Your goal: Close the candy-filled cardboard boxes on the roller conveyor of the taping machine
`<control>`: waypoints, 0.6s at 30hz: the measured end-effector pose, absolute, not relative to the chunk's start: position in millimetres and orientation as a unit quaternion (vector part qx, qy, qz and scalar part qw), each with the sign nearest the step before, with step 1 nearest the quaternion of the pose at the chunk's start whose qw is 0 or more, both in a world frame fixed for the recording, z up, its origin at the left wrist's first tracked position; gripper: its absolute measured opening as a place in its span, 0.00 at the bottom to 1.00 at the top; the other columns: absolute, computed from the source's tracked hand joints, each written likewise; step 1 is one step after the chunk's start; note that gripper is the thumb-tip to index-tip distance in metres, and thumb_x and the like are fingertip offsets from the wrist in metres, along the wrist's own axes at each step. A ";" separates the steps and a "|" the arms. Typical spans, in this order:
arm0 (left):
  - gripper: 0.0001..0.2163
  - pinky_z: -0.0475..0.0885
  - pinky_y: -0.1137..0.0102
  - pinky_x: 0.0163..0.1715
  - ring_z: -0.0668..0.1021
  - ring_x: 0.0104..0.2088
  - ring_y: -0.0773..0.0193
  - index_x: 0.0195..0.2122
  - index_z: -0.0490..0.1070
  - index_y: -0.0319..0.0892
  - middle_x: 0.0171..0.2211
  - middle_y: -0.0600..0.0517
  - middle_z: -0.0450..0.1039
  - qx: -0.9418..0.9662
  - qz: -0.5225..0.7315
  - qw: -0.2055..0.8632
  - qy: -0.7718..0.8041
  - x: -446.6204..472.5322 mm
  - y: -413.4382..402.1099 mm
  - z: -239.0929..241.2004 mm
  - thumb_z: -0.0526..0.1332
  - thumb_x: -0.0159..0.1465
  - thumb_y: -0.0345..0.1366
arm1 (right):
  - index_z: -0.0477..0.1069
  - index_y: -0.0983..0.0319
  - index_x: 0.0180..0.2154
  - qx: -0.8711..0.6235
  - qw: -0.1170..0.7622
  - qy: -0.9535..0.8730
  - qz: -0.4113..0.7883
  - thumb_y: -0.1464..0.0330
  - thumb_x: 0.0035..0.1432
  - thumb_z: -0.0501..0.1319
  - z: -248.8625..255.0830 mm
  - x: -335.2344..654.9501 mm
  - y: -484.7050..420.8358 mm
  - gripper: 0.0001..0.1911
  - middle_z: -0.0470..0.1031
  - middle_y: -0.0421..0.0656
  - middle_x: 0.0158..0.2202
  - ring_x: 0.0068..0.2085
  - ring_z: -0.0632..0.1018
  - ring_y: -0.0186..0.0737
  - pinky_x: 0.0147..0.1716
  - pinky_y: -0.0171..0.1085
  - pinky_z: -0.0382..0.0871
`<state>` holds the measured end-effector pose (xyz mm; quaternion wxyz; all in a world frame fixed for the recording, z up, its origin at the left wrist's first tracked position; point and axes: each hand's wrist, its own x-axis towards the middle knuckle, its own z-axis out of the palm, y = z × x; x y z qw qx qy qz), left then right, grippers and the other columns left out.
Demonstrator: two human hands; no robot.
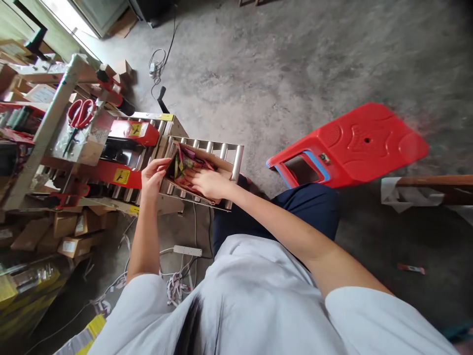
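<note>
An open cardboard box (222, 169) rests on metal rollers (238, 158) in front of me. Inside it lie several small colourful packets (181, 162), mostly pink, purple and green. My left hand (152, 176) is at the box's left end, its fingers curled over the edge. With fingers stretched out, my right hand (210, 183) reaches into the box and lies flat on the packets, covering part of them. The fingertips of the right hand are partly lost among the packets.
Left of the box stands a machine with red guides (127, 176) and a metal frame (68, 81); red-handled scissors (80, 114) lie on it. A red plastic stool (369, 140) is at the right. A power strip (187, 251) and cables lie below the rollers, near cardboard boxes (70, 245).
</note>
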<state>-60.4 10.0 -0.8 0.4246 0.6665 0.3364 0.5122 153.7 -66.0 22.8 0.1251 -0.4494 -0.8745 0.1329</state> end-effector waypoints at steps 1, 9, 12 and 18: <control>0.17 0.73 0.61 0.51 0.79 0.44 0.54 0.40 0.82 0.44 0.41 0.47 0.80 0.701 0.468 0.421 0.335 -62.8 8.4 4.6 0.59 0.58 0.45 | 0.74 0.65 0.52 -0.457 0.142 -0.869 0.129 0.71 0.66 0.56 19.9 154.2 -66.8 0.15 0.72 0.52 0.60 0.62 0.70 0.48 0.63 0.51 0.64; 0.15 0.71 0.65 0.39 0.76 0.32 0.58 0.29 0.78 0.42 0.27 0.48 0.77 0.791 0.333 0.289 0.424 -30.6 19.0 24.8 0.57 0.65 0.43 | 0.74 0.58 0.51 -0.439 0.445 -0.775 0.087 0.74 0.68 0.49 31.0 183.2 -104.2 0.19 0.74 0.45 0.55 0.60 0.71 0.39 0.63 0.46 0.65; 0.09 0.68 0.59 0.49 0.75 0.42 0.52 0.40 0.77 0.42 0.35 0.46 0.77 0.764 0.388 0.164 0.489 -12.3 14.5 15.1 0.61 0.62 0.38 | 0.70 0.57 0.57 -0.520 0.448 -0.726 0.039 0.70 0.68 0.51 56.0 195.9 -111.7 0.19 0.70 0.48 0.60 0.63 0.68 0.47 0.65 0.54 0.61; 0.24 0.57 0.52 0.62 0.70 0.56 0.50 0.63 0.62 0.43 0.53 0.40 0.71 0.671 0.487 0.123 0.545 -5.7 8.9 -3.4 0.54 0.65 0.29 | 0.61 0.67 0.65 -0.551 0.334 -0.762 0.067 0.66 0.61 0.63 53.1 190.7 -122.3 0.33 0.65 0.56 0.65 0.65 0.65 0.56 0.66 0.57 0.58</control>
